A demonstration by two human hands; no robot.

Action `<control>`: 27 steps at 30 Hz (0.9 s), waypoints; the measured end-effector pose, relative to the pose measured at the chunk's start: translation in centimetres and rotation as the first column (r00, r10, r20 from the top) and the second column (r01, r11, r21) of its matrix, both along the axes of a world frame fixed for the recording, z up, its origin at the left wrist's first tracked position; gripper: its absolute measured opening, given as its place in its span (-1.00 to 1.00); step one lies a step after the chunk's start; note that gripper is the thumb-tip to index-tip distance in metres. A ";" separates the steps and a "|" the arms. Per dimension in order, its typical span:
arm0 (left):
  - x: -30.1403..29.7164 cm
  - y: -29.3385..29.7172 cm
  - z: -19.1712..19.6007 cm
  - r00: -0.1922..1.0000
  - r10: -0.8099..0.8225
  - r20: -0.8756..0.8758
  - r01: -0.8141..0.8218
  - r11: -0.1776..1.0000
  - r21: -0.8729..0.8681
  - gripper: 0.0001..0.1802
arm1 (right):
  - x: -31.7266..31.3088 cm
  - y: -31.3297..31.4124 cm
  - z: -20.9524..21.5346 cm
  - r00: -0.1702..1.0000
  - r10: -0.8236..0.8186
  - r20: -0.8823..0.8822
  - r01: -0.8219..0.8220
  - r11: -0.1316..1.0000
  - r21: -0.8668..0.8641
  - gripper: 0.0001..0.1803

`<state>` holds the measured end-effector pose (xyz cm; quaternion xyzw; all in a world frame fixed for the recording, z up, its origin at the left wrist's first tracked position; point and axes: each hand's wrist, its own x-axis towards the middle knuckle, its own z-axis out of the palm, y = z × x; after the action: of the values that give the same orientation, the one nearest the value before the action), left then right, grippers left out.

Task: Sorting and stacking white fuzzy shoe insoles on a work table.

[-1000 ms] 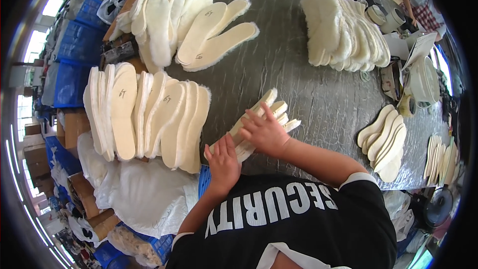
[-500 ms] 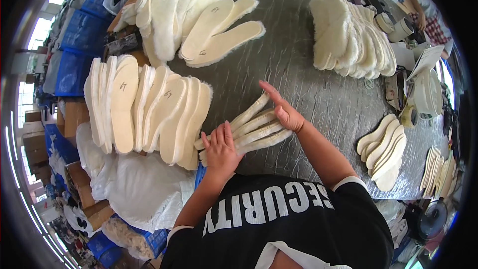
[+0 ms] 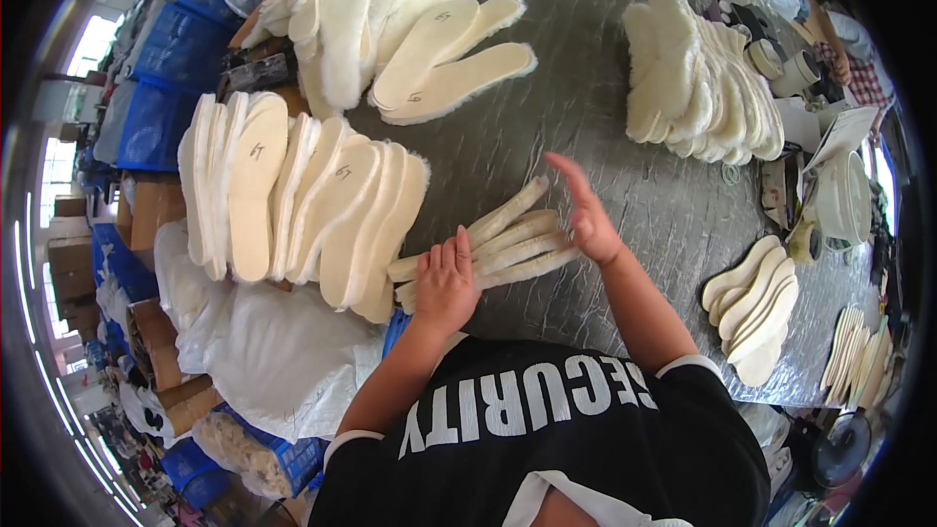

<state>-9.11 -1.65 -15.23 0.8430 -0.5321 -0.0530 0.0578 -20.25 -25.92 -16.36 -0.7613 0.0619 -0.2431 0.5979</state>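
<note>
In front of me a small bundle of cream fleece insoles (image 3: 524, 241) stands on edge, its far-right ends fanned apart. My left hand (image 3: 447, 283) is closed over the bundle's near-left end, thumb and fingers across the top edges. My right hand (image 3: 590, 220) is open, its fingers straight and held together, just off the fanned ends with nothing in it. Left of the bundle is a row of upright fleece insoles (image 3: 304, 200) with pale flat backs, some bearing handwritten marks. Behind that row lies a looser pile of insoles (image 3: 364, 29), two of them flat at its right side.
A fluffy stack of insoles (image 3: 698, 83) stands at the far right. Nearer are thin pale insoles (image 3: 753, 307) and another row on edge (image 3: 855, 356). Tape rolls (image 3: 795, 71) and a white tub (image 3: 841, 197) line the right side. White plastic sheeting (image 3: 278, 356) and blue crates (image 3: 176, 63) are left.
My right hand has drawn back to the right from the insoles' ends, leaving a small gap. My left hand keeps its hold. The whole view has shifted slightly.
</note>
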 end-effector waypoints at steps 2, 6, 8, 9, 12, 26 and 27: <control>-0.1 -0.3 0.5 1.000 -0.003 -0.002 0.003 1.000 -0.027 0.12 | -1.9 -0.2 0.0 0.991 -0.136 0.011 0.134 0.987 0.087 0.04; -0.7 -1.4 2.3 0.999 0.006 -0.041 -0.009 0.996 -0.090 0.12 | -3.4 2.5 -3.3 0.993 -0.103 -0.064 0.116 0.960 0.255 0.12; -0.8 -1.3 2.5 0.999 0.021 -0.032 -0.023 0.996 -0.086 0.13 | -2.7 4.2 -2.5 0.995 -0.067 -0.071 0.084 0.954 0.286 0.13; -0.7 -1.3 2.4 0.999 0.024 -0.030 -0.027 0.995 -0.091 0.14 | -2.5 4.4 -2.1 0.995 -0.060 -0.081 0.082 0.949 0.305 0.14; -0.3 -1.0 1.8 0.999 0.017 -0.034 -0.020 0.996 -0.085 0.15 | -1.9 3.6 -1.5 0.993 -0.044 -0.110 0.064 0.981 0.185 0.14; 6.5 3.8 3.6 0.918 0.390 -0.065 -0.382 0.832 -0.403 -0.41 | 2.3 9.9 3.7 0.867 -0.088 -0.491 -0.457 0.253 -0.853 -0.50; 8.4 5.1 3.5 0.878 0.478 0.026 -0.459 0.857 -0.235 -0.37 | 2.4 9.9 3.8 0.863 -0.070 -0.500 -0.470 0.250 -0.847 -0.58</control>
<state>-0.68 3.45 -11.74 0.9368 -0.3153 0.0575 0.1404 -17.89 -16.00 -12.52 -0.9974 -0.0640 0.0296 0.0156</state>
